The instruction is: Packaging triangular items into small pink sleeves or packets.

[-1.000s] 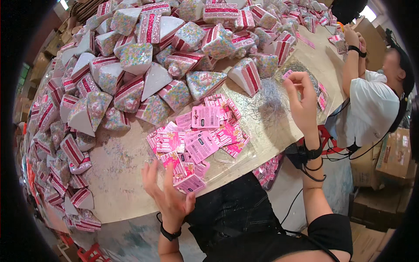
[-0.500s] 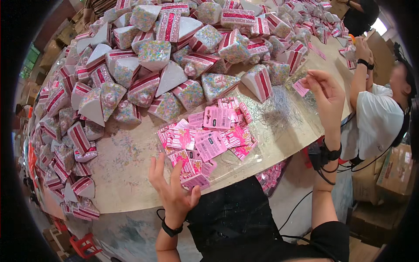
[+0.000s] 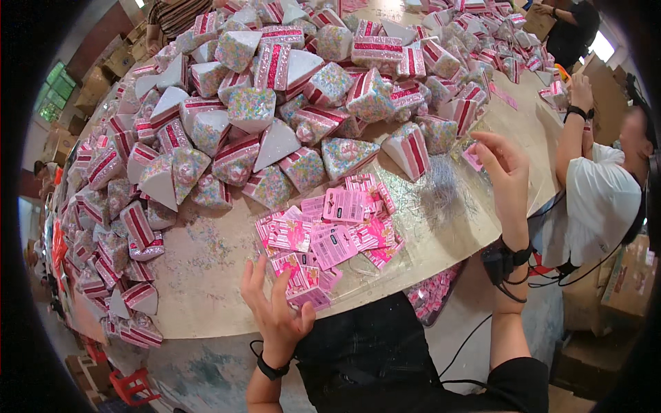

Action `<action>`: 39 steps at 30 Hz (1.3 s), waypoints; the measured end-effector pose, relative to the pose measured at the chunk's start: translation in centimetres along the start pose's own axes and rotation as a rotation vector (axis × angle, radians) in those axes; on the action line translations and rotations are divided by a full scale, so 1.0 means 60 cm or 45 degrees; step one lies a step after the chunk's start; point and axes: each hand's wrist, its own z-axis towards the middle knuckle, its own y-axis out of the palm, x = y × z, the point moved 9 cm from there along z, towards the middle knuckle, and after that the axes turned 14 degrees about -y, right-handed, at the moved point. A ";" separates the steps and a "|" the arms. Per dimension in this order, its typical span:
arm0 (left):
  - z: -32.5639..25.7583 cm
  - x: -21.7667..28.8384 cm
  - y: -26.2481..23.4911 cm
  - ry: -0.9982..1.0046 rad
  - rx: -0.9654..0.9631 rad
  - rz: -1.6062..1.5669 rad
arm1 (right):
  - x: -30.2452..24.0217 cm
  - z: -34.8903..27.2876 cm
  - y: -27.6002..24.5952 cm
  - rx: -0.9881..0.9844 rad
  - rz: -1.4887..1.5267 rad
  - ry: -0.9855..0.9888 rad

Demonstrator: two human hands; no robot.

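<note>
Our left hand [image 3: 275,310] lies low at the table's [image 3: 206,289] near edge, fingers spread wide, fingertips touching the pink tag cards [image 3: 323,234] heaped just ahead. Our right hand [image 3: 506,165] is raised over the silver wire pile [image 3: 434,196], fingers loosely curled and open, holding nothing we can see, near a striped cake-slice box [image 3: 407,150].

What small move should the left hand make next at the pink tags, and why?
Probably close the fingers on the near tag. The left hand lies open on the edge of the pink tag pile without gripping one, while the right hand hangs empty near a cake wedge.
</note>
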 end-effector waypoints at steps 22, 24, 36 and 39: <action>-0.005 -0.001 0.001 -0.045 0.006 -0.011 | -0.038 -0.063 -0.022 -0.276 -0.257 -0.422; -0.005 0.000 0.005 -0.048 -0.015 -0.047 | -0.028 -0.083 -0.052 -0.170 -0.255 -0.302; -0.008 -0.002 0.003 -0.016 0.039 0.059 | -0.017 -0.128 -0.106 -0.319 -0.569 0.020; -0.007 0.001 -0.001 -0.016 0.041 0.059 | -0.020 -0.119 -0.094 -0.439 -0.570 0.025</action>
